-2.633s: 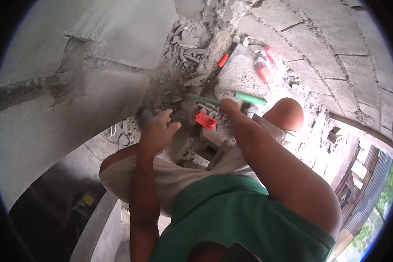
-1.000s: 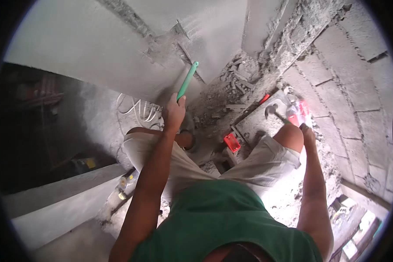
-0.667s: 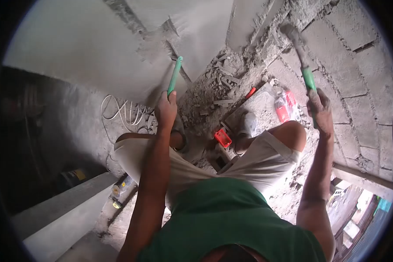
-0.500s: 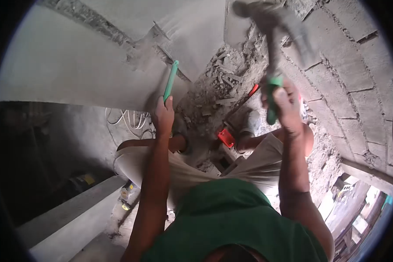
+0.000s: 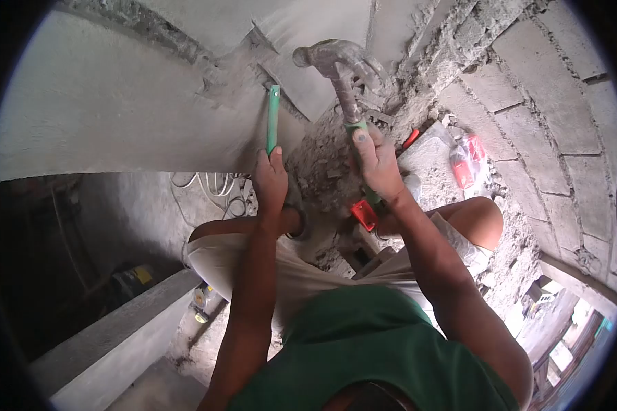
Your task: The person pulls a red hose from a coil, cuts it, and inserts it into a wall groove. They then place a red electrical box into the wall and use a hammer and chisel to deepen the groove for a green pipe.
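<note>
My left hand [image 5: 271, 179] is closed round the lower end of a slim green bar [image 5: 273, 120] with a small hole near its top. The bar stands nearly upright in front of the grey plastered wall [image 5: 137, 109], close to a broken groove. In my right hand [image 5: 379, 164] is a claw hammer [image 5: 339, 58], gripped by its green handle. Its dusty metal head is raised, to the right of the bar's top and apart from it.
Broken rubble [image 5: 322, 147] covers the floor between my feet. A red tool part [image 5: 365, 215] lies there, and a bag with red items [image 5: 466, 161] sits by the block wall [image 5: 555, 116]. Coiled pale cable [image 5: 216, 183] hangs at left, above a concrete ledge [image 5: 116, 329].
My right hand has swung the hammer left, bringing its head closer to the green bar. My left hand keeps its hold on the bar, which now stands more upright.
</note>
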A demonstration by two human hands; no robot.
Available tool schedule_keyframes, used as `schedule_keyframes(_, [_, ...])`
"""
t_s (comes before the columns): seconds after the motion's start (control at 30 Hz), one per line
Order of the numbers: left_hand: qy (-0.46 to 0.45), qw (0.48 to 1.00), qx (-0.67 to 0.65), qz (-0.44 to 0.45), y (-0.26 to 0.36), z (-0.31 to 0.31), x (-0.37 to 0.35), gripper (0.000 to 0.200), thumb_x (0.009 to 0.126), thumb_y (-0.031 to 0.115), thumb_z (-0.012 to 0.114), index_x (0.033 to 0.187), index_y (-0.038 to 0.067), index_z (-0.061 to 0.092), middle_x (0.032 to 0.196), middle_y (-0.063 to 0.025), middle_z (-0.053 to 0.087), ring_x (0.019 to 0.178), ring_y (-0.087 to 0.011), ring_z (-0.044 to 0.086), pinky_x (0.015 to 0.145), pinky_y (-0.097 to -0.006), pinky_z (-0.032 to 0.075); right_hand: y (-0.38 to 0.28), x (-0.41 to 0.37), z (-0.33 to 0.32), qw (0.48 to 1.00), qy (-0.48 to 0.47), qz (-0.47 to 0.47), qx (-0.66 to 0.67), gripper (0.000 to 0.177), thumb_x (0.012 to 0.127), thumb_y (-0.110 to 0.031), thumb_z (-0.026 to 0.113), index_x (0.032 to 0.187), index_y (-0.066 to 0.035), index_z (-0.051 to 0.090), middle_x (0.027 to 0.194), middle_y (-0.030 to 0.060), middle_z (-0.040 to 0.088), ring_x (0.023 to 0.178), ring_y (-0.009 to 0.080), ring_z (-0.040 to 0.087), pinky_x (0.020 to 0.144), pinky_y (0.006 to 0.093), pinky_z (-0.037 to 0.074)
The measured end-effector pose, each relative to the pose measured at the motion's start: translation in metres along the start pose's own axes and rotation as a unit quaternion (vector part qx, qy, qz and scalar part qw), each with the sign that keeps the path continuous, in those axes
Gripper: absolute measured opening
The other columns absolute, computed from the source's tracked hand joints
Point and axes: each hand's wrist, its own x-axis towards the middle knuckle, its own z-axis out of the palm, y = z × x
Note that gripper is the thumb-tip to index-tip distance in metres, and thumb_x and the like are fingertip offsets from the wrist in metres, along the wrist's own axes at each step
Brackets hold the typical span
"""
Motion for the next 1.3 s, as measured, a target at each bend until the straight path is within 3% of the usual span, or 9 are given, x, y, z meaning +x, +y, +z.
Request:
schedule_keyframes(0.17, [0.007,1.000,-0.027,0.007,-0.001,0.003,0.002,0.037,0.102,0.033,0.052,0.091,-0.002,0.053,0.078,-0.0272,0.057,0.075,-0.0487,0.055,0.067,-0.0521,0.042,0.061,0.021,0.021,0.986,0.022,-0.101,-0.132,0.043,0.098,-0.042,0.058,0.091,0.001,0.061,0.061,0.0127,0.058,0.055,0.0238,0.061,0.054,0.0368,0.047])
schedule_keyframes(0.27, [0.002,0.998,-0.055,0.005,0.000,0.002,0.005,0.038,0.102,0.033,0.052,0.091,-0.004,0.053,0.081,-0.0285,0.056,0.078,-0.0493,0.054,0.069,-0.0523,0.042,0.071,0.038,0.025,0.958,0.000,-0.044,-0.283,0.046,0.095,-0.046,0.059,0.094,0.000,0.064,0.074,0.0287,0.062,0.077,0.0493,0.061,0.065,0.0464,0.050])
schedule_keyframes(0.5, [-0.011,0.996,-0.088,-0.010,-0.007,0.012,0.007,0.041,0.102,0.034,0.051,0.089,-0.005,0.053,0.080,-0.0289,0.056,0.076,-0.0496,0.054,0.069,-0.0528,0.042,0.039,0.019,0.026,0.978,-0.012,-0.122,-0.170,0.052,0.093,-0.051,0.059,0.101,0.000,0.064,0.080,0.0291,0.064,0.083,0.0494,0.063,0.070,0.0493,0.051])
schedule_keyframes(0.57, [-0.024,0.993,-0.102,-0.049,-0.014,0.017,0.006,0.042,0.102,0.035,0.050,0.089,-0.005,0.054,0.080,-0.0274,0.057,0.074,-0.0478,0.056,0.069,-0.0529,0.042,0.063,0.039,0.027,0.944,-0.012,0.005,-0.329,0.052,0.093,-0.051,0.060,0.104,0.000,0.064,0.083,0.0291,0.065,0.081,0.0482,0.064,0.071,0.0474,0.051])
schedule_keyframes(0.7, [-0.066,0.982,-0.151,-0.095,-0.011,0.014,-0.011,0.042,0.101,0.037,0.051,0.092,-0.004,0.057,0.078,-0.0260,0.058,0.073,-0.0452,0.059,0.069,-0.0526,0.043,0.055,0.032,0.018,0.976,0.034,-0.009,-0.217,0.054,0.093,-0.051,0.060,0.105,0.002,0.065,0.086,0.0293,0.066,0.083,0.0455,0.065,0.075,0.0446,0.051])
schedule_keyframes(0.77, [-0.145,0.871,0.146,0.445,-0.051,0.035,-0.045,0.042,0.101,0.042,0.050,0.094,0.001,0.056,0.077,-0.0212,0.059,0.071,-0.0441,0.057,0.066,-0.0496,0.045,0.063,0.016,0.011,0.982,0.046,0.023,-0.184,0.053,0.095,-0.049,0.059,0.104,0.002,0.065,0.083,0.0267,0.067,0.080,0.0399,0.066,0.074,0.0424,0.051])
schedule_keyframes(0.8, [-0.143,0.870,0.148,0.449,-0.046,0.041,-0.048,0.042,0.101,0.042,0.050,0.094,0.001,0.056,0.077,-0.0212,0.059,0.071,-0.0441,0.057,0.066,-0.0496,0.045,0.066,0.011,0.004,0.985,0.059,0.058,-0.150,0.051,0.097,-0.047,0.057,0.103,0.003,0.065,0.080,0.0240,0.067,0.077,0.0342,0.066,0.074,0.0402,0.051])
schedule_keyframes(0.93, [-0.117,0.990,0.078,0.027,0.002,0.023,-0.032,0.041,0.099,0.043,0.052,0.090,0.003,0.058,0.076,-0.0226,0.062,0.072,-0.0464,0.061,0.066,-0.0553,0.046,0.048,-0.014,-0.022,0.988,0.068,0.115,-0.080,0.049,0.101,-0.044,0.054,0.096,0.004,0.063,0.070,0.0068,0.057,0.069,0.0135,0.051,0.066,0.0334,0.047])
schedule_keyframes(1.3, [0.000,0.994,0.104,0.042,0.003,0.011,-0.008,0.039,0.100,0.038,0.052,0.087,0.001,0.055,0.073,-0.0253,0.061,0.071,-0.0482,0.060,0.063,-0.0554,0.045,0.038,-0.018,-0.023,0.993,0.055,0.080,-0.072,0.050,0.101,-0.045,0.052,0.092,0.004,0.059,0.067,0.0025,0.049,0.068,0.0126,0.045,0.063,0.0319,0.044])
